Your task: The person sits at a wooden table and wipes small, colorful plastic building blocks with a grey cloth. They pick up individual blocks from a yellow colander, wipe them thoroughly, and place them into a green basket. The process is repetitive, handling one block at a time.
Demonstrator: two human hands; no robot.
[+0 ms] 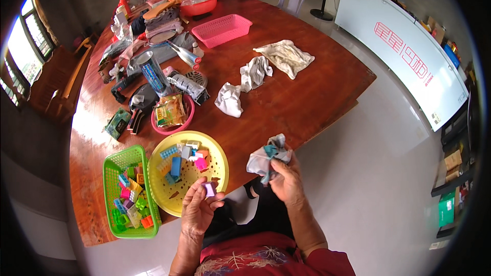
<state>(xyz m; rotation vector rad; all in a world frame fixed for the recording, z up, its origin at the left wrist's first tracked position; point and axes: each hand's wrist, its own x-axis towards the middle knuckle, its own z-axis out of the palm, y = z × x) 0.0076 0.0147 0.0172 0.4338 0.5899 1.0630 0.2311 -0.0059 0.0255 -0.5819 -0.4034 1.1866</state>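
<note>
My left hand (197, 207) pinches a small light purple toy block (209, 189) over the near rim of a round yellow basket (223, 156). Cloth fills the fingers of my right hand (288, 181): a crumpled white and teal rag (267, 157), held off the table's edge. Several building blocks lie inside the yellow basket, among them a blue block (176, 166) and a pink block (200, 163). Against its left side stands a green rectangular basket (109, 194) with many coloured blocks, such as an orange block (147, 222).
Three crumpled pale cloths lie mid-table, the largest a cream cloth (285, 57). Beyond stands a pink rectangular basket (225, 31). A pink bowl (188, 121) of packets, a tall can (153, 74) and other clutter crowd the left. The wooden table's (307, 107) right edge slants beside my right hand.
</note>
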